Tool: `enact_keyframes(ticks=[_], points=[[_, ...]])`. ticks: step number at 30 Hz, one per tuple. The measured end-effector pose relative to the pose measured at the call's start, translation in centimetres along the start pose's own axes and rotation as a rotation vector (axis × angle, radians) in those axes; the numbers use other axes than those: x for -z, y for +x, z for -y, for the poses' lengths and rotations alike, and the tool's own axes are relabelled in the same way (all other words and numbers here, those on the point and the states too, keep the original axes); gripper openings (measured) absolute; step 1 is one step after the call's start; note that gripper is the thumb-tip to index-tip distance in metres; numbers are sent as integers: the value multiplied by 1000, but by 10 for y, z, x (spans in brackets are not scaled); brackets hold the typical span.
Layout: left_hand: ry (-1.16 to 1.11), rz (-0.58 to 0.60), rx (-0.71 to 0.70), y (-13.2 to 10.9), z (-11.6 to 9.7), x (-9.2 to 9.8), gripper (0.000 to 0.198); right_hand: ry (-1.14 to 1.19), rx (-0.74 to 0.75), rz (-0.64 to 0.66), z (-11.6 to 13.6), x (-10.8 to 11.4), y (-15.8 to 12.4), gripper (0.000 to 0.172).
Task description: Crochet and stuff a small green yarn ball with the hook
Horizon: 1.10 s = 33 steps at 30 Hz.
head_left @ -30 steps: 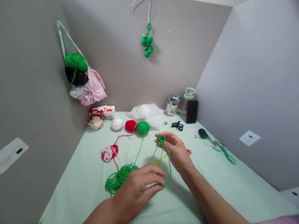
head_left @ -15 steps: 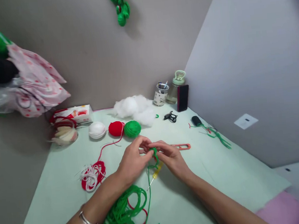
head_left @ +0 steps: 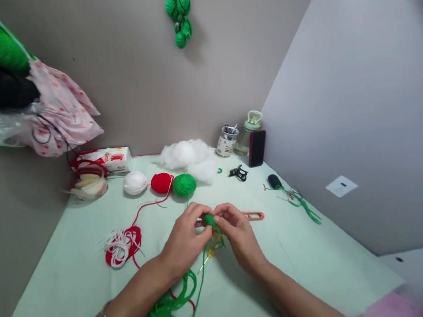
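Note:
My left hand (head_left: 186,236) and my right hand (head_left: 238,230) meet over the middle of the pale green table (head_left: 311,263), both pinching a small green crochet piece (head_left: 210,221). Green yarn runs from it down to a loose green yarn pile (head_left: 166,307) by my left forearm. A yellow-handled crochet hook (head_left: 210,253) hangs just below the fingers, and I cannot tell which hand holds it. A green yarn ball (head_left: 184,185) lies beyond the hands.
A red ball (head_left: 161,182), a white ball (head_left: 135,182), white stuffing (head_left: 187,156), a pen cup (head_left: 226,142), a bottle (head_left: 250,127) and a dark phone (head_left: 257,148) line the back. Red-white yarn tangle (head_left: 122,242) lies left; an orange tool (head_left: 254,216) and green scraps (head_left: 298,201) lie right.
My left hand rose from the table to join the right one on the green piece. The view came closer and lower; the hands shifted slightly nearer.

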<state>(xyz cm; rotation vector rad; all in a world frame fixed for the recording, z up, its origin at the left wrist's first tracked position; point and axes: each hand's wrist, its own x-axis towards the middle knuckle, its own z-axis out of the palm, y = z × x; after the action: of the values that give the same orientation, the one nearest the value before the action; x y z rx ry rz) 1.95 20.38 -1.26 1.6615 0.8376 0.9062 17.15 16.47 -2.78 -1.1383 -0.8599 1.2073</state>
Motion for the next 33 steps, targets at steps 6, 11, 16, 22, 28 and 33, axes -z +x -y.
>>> enact_keyframes(ticks=[6, 11, 16, 22, 28, 33], points=[[189, -72, -45, -10, 3, 10, 29, -35, -201, 299, 12, -1, -12, 49], [198, -130, -32, -19, 6, 18, 29, -351, -158, 457, 20, 9, -13, 38], [181, -108, -13, -24, 5, 22, 15, -580, -33, 589, 30, 14, -17, 30], [102, 148, 90, -14, 3, 28, 6, -1012, 86, 815, 54, 28, 10, 18], [126, 129, 38, 36, -3, 52, 20, -1402, 524, 276, 76, 18, 124, 31], [246, 16, -62, 94, 0, 71, 12, -1324, 605, 97, 64, -8, 216, 52]])
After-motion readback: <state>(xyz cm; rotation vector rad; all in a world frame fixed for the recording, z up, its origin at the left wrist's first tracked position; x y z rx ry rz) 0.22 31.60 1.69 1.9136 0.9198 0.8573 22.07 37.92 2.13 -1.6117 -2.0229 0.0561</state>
